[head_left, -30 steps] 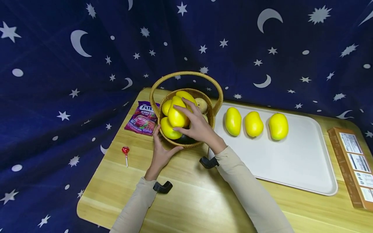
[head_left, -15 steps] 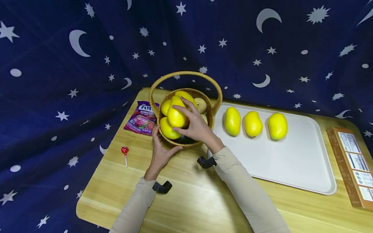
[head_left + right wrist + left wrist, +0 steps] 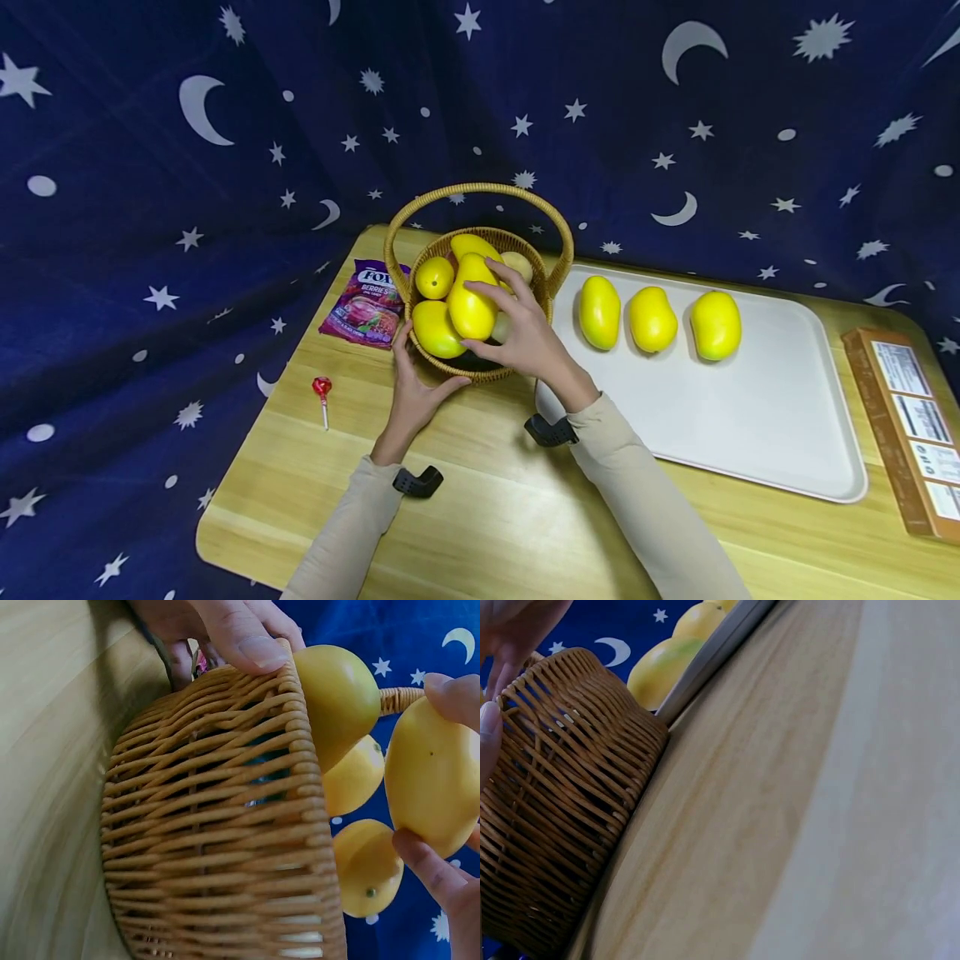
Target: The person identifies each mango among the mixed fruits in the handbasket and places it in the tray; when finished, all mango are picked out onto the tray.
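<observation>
A yellow mango is pinched between the thumb and fingers of my right hand, over the wicker basket. The right wrist view shows this held mango raised past the basket rim. My left hand holds the near left side of the basket, its thumb against the rim. More mangoes lie in the basket: one at the front left, one at the left and one at the back. A pale round fruit sits at the back right; a dark thing below is mostly hidden.
To the right, a white tray carries three mangoes in a row. A brown box lies beyond it. Left of the basket are a purple candy bag and a red lollipop. A starry curtain hangs behind the table.
My right hand has moved the held mango slightly right and toward me, exposing more of the mango at the left of the basket. The left hand stays on the basket.
</observation>
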Tool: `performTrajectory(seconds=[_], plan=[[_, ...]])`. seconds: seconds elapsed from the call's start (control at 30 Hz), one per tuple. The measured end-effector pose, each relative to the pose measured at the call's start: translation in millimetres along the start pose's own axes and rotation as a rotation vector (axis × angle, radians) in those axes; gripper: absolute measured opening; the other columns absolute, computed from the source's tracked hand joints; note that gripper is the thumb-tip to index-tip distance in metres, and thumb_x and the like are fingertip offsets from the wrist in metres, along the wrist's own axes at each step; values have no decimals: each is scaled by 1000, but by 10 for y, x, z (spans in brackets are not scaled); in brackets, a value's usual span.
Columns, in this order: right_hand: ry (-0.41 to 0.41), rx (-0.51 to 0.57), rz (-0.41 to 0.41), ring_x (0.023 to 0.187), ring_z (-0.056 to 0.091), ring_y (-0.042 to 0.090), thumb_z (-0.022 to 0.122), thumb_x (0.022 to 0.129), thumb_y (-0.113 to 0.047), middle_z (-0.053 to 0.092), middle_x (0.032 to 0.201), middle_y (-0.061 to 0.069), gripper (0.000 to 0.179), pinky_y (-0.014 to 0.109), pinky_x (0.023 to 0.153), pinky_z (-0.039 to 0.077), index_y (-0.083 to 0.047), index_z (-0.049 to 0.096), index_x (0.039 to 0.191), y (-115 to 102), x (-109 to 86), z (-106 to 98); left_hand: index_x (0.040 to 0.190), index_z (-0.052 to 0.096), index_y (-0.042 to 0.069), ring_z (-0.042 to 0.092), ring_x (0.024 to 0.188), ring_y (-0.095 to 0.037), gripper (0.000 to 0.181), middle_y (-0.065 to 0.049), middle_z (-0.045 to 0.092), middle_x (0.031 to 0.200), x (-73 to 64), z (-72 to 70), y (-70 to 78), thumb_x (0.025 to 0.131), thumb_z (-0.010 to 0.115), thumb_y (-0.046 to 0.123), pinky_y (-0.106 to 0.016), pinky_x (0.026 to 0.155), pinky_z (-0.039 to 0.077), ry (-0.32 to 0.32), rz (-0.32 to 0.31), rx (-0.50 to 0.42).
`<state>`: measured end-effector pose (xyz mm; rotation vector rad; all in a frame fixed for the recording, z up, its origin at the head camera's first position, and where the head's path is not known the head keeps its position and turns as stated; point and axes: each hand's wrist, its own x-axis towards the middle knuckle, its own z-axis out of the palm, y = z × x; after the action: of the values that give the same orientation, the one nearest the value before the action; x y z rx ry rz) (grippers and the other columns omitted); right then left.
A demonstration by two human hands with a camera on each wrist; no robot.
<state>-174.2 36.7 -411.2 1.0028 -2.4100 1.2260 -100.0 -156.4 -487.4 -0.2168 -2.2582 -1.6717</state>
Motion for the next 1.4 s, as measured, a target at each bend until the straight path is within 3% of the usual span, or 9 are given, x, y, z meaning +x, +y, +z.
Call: performTrajectory(seconds=[0.1,0.4,0.53,0.8,1.13,1.4], plan=[[12,15,7,138,38,32,89,70,-26,32,154,13,70,50,103,45,-15,59,132,1,-76,-35,151,9,-4,25,142,-40,111,-27,17,155,1,3,-21,74,87,14,-57,116,20,-3,-7,-1],[48,28,-30,142,34,29,90,67,-26,35,152,16,71,54,105,42,-14,60,130,37,-224,-74,155,6,5,22,145,-34,121,-20,11,160,-12,43,-374,68,90,12,-54,118,18,12,-32,7],[63,14,-56,140,35,31,91,66,-26,35,151,18,72,54,104,43,-14,60,130,36,-315,-119,156,7,13,23,145,-29,118,-14,11,161,-27,45,-398,71,88,26,-52,118,20,19,-11,0],[96,-23,-51,138,38,34,92,63,-23,37,150,19,75,55,105,40,-13,60,130,54,-538,-223,156,10,18,28,142,-29,116,-12,14,160,-23,62,-384,71,81,52,-52,115,25,37,10,-3],[106,-30,-13,140,37,29,90,63,-25,37,152,16,72,47,108,40,-15,62,128,9,-758,-365,155,11,18,29,141,-30,117,-13,15,160,-28,67,-388,70,83,52,-52,115,24,42,-4,-5],[141,-30,7,140,37,31,87,64,-27,37,152,16,69,51,105,43,-13,63,128,75,-949,-504,155,11,18,27,143,-29,116,-13,13,161,-28,64,-397,70,86,45,-52,116,23,47,-3,-20]])
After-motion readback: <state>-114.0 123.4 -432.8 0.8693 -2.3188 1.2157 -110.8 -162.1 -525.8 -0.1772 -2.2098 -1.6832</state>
